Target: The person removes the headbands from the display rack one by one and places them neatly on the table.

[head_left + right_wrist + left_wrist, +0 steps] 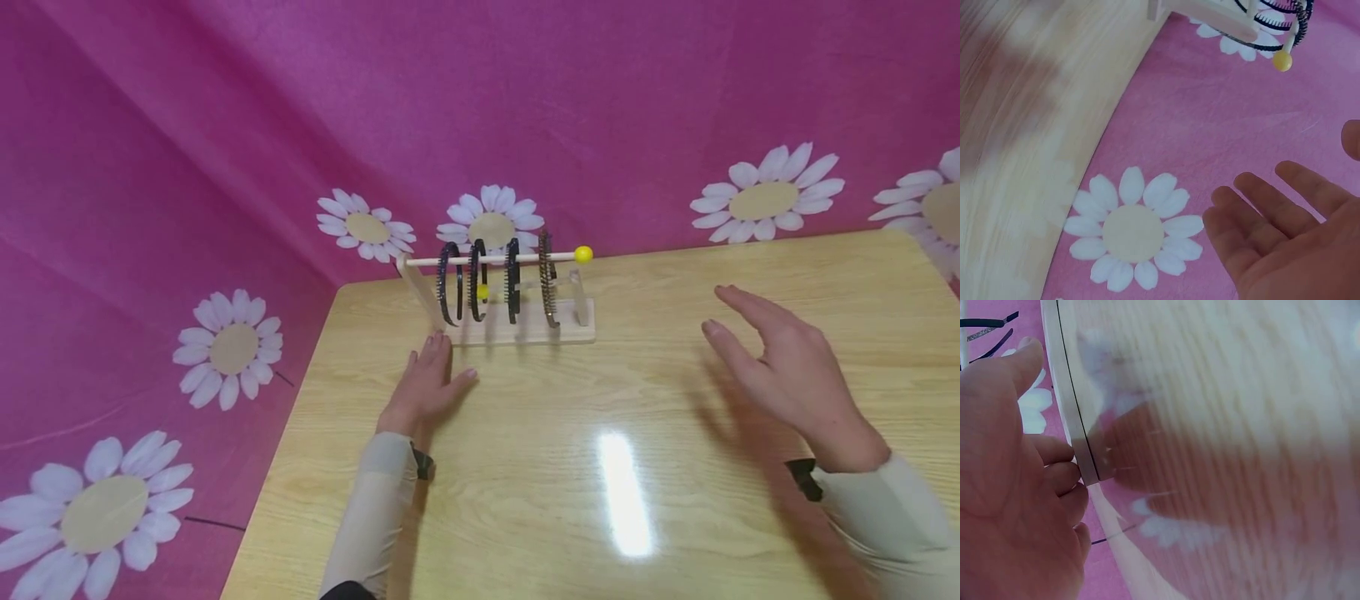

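Observation:
Toward the back of the table stands a wooden rack [525,335] with a horizontal rod. Several toothed headbands [512,283] hang from the rod; most are dark, and the rightmost is brownish. A yellow ball [583,255] caps the rod's right end. My left hand [423,387] lies at the front left corner of the rack's base, fingertips touching it and thumb spread. In the left wrist view its fingers meet the base's edge [1079,419]. Raised above the table on the right, my right hand [795,375] holds nothing, its fingers extended and thumb apart.
Below the rod, a second yellow ball [482,292] shows among the headbands. Behind and left of the wood-grain table [525,467] hangs a magenta cloth [615,125] with white daisies. A bright light reflection [625,496] falls on the tabletop.

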Available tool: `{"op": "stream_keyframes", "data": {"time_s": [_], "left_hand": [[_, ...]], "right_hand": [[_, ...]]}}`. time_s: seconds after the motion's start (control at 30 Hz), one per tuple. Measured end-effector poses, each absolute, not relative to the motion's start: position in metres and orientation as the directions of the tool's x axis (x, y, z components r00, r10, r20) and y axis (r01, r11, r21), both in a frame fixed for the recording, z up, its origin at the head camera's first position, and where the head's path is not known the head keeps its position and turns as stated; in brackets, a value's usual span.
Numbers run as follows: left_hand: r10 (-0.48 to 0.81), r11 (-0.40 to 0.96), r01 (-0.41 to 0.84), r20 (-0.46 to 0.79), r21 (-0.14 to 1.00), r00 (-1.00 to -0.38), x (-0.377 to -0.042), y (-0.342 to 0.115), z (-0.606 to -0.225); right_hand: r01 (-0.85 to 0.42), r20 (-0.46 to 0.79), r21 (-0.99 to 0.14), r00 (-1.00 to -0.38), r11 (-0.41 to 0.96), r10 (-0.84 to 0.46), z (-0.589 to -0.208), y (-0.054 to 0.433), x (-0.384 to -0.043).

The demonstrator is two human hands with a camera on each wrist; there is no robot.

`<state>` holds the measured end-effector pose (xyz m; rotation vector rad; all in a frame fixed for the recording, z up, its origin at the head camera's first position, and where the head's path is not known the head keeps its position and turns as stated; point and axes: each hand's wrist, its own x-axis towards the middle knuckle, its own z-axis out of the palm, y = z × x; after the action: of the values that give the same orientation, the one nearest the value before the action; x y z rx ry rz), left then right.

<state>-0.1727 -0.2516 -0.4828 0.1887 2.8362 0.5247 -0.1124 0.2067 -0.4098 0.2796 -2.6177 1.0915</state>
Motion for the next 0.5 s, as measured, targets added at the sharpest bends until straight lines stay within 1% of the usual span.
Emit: {"op": "stream_keyframes", "data": {"time_s": [0.17,0.37,0.5], "left_hand": [[0.173,0.930,0.081,-0.233,0.358,-0.957,-0.175,-0.252,-0.483],[0.171,0.934,0.078,-0.242,0.349,-0.955,-0.176,-0.251,-0.483],[0.156,0.935,0.060,-0.252,0.350,-0.955,-0.175,-0.251,-0.482]], "right_hand": [[-0.276,0.336,-0.700,-0.941,0.659,-0.036,-0.406,0.196,-0.117],[-0.238,0.289,-0.755,-0.957,0.612,-0.015,-0.404,0.183,-0.125],[-0.209,0.253,-0.805,-0.968,0.555,0.002,-0.407,0.174,-0.131]]}}
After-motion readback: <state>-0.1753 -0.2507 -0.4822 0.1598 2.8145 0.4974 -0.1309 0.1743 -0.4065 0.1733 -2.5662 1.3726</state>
